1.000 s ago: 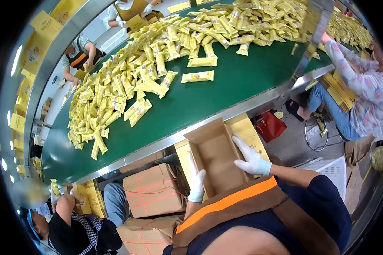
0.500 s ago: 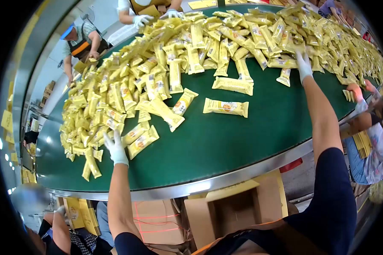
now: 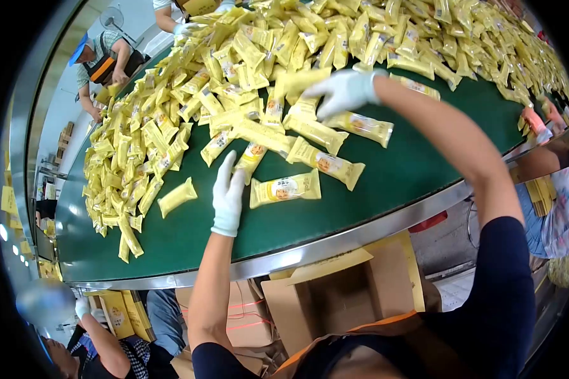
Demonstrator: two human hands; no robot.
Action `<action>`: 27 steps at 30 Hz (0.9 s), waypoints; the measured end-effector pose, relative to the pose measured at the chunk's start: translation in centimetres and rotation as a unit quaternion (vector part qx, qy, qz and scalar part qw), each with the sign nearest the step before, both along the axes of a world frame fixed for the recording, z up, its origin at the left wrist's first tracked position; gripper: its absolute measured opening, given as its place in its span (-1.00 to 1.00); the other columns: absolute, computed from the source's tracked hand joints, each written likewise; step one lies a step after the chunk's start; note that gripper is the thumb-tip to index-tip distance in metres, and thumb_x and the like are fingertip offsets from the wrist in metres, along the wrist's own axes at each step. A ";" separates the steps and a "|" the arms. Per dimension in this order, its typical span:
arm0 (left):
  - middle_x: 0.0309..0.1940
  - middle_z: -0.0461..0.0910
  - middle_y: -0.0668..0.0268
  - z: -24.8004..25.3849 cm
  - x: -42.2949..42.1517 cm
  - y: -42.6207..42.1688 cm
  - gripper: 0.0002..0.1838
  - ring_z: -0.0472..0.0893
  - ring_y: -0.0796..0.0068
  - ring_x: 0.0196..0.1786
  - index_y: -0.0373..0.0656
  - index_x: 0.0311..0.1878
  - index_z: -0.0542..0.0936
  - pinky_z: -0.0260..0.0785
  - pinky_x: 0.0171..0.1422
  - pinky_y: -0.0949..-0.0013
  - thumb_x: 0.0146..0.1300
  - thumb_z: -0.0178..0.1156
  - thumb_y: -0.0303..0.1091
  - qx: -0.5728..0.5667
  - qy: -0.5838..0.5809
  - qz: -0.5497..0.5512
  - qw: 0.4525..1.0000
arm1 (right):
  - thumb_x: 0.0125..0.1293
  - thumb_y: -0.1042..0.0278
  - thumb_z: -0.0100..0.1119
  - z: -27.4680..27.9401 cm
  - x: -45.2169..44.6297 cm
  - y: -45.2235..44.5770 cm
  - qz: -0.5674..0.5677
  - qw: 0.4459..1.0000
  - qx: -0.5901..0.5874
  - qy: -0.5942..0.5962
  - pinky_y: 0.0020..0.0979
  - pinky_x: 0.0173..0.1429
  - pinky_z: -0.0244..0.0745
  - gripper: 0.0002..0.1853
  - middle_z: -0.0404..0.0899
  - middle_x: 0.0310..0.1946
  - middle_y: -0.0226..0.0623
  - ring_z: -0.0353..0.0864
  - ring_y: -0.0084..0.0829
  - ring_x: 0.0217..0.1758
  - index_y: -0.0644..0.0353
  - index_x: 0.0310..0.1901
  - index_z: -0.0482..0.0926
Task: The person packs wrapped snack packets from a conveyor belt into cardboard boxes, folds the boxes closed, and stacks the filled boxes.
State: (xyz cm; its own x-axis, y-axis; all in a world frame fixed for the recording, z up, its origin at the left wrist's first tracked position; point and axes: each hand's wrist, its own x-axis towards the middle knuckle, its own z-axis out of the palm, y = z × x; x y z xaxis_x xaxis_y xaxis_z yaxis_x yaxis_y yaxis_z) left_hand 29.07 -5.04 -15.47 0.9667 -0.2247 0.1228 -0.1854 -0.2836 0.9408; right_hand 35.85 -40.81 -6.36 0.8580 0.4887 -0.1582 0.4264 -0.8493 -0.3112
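My left hand [image 3: 227,199], in a white glove, is over the near part of the green belt with its fingers stretched out. Its fingertips are beside a yellow wrapped snack bar [image 3: 251,159], at the edge of a loose cluster. My right hand [image 3: 346,93], also gloved and slightly blurred, reaches in from the right above the cluster, fingers apart and pointing left. A blurred yellow bar [image 3: 302,81] lies at its fingertips; whether they touch cannot be made out. Nearest me are two more bars, one flat [image 3: 286,189] and one slanted [image 3: 327,164].
A large heap of wrapped bars [image 3: 411,38] covers the far side of the green belt [image 3: 398,183]. An open cardboard box [image 3: 278,309] stands below the metal edge [image 3: 310,249]. Co-workers are at the far left [image 3: 110,60], far side, right and lower left.
My right hand has swept left from the heap's right side towards the middle. My left hand has moved right and slightly up. Several bars are now bunched between them.
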 end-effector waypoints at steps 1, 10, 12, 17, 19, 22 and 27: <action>0.38 0.39 0.03 0.7 -0.7 0.4 -0.43 0.36 0.19 0.44 -0.28 0.39 0.40 0.09 0.54 0.26 0.41 0.11 -0.16 -0.022 0.001 -0.021 1.000 | 0.23 -0.10 0.17 3.2 0.4 0.1 -0.113 0.972 0.085 0.185 -0.29 0.13 0.60 -0.48 0.74 -0.18 -0.20 0.73 -0.22 -0.05 0.05 0.12 0.65; 0.50 0.21 0.01 0.0 -1.6 0.2 -0.41 0.14 0.00 0.57 -0.17 0.40 0.41 -0.07 0.61 0.15 0.31 0.11 -0.22 0.134 -0.167 -0.033 0.976 | -0.01 -0.57 0.17 -5.0 15.7 3.5 -0.237 0.954 -0.004 -0.185 0.11 0.54 0.11 -0.02 0.06 0.55 -0.08 0.12 0.06 0.56 -0.30 0.45 0.33; 0.50 0.21 0.01 -0.1 -1.6 0.0 -0.43 0.16 0.01 0.56 -0.15 0.40 0.43 -0.05 0.61 0.16 0.32 0.12 -0.24 0.110 -0.146 -0.037 0.982 | 0.03 -0.52 0.16 -3.9 13.1 3.2 -0.184 0.968 -0.025 -0.166 0.10 0.51 0.17 -0.13 0.12 0.51 -0.08 0.23 0.08 0.49 -0.37 0.40 0.38; 0.50 0.20 -0.01 -1.1 -0.9 0.1 -0.45 0.15 0.01 0.55 -0.10 0.35 0.49 -0.06 0.61 0.20 0.34 0.17 -0.11 0.078 -0.087 -0.060 0.991 | 0.19 -0.33 0.09 -2.2 2.6 3.1 -0.079 0.980 -0.161 -0.090 -0.14 0.47 0.30 -0.32 0.01 0.56 -0.09 0.32 -0.04 0.44 -0.27 0.32 0.49; 0.50 0.20 0.01 -0.3 -1.6 -0.5 -0.44 0.07 -0.23 0.54 0.03 0.30 0.56 -0.15 0.61 -0.03 0.26 0.25 0.01 0.180 -0.136 -0.066 0.972 | 0.25 -0.18 0.11 -0.5 0.8 1.2 -0.074 0.997 -0.030 -0.024 -0.22 0.45 0.31 -0.46 0.08 0.55 -0.14 0.41 -0.04 0.38 -0.16 0.21 0.58; 0.44 0.31 0.21 3.6 -5.8 -3.4 -0.38 0.16 -0.28 0.47 0.10 0.22 0.59 -0.15 0.56 -0.22 0.08 0.38 0.08 0.428 -0.314 -0.073 0.844 | 0.27 -0.11 0.10 2.6 -2.3 -1.0 -0.064 0.995 0.017 -0.070 -0.25 0.34 0.40 -0.56 0.41 0.33 -0.12 0.54 -0.13 0.23 -0.03 0.03 0.67; 0.05 0.53 0.18 4.6 -5.8 -4.9 -0.39 0.50 0.05 0.14 -0.08 0.25 0.51 0.37 0.26 0.15 0.07 0.38 -0.28 0.432 -0.262 -0.166 0.847 | 0.26 -0.08 0.23 -2.4 -14.1 5.0 -0.103 0.980 0.131 -0.112 -0.17 0.01 0.54 -0.55 0.62 -0.23 -0.10 0.64 -0.07 -0.06 0.10 0.01 0.60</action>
